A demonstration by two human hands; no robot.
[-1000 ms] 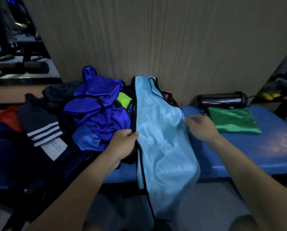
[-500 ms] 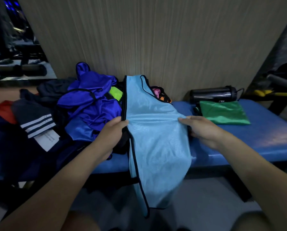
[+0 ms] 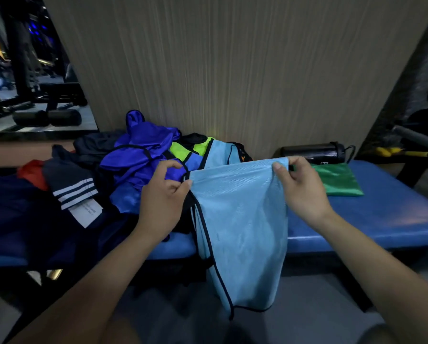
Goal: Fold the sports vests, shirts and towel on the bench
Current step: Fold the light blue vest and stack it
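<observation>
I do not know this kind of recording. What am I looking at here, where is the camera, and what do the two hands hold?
No machine here: a person wears a camera on the head, looking down at their own hands. The left hand and right hand each pinch a top corner of a light blue vest, lifted so its lower part hangs over the front edge of a blue bench. To the left lies a pile of unfolded clothes. To the right lie a folded green cloth and a black bottle on its side by the wall.
</observation>
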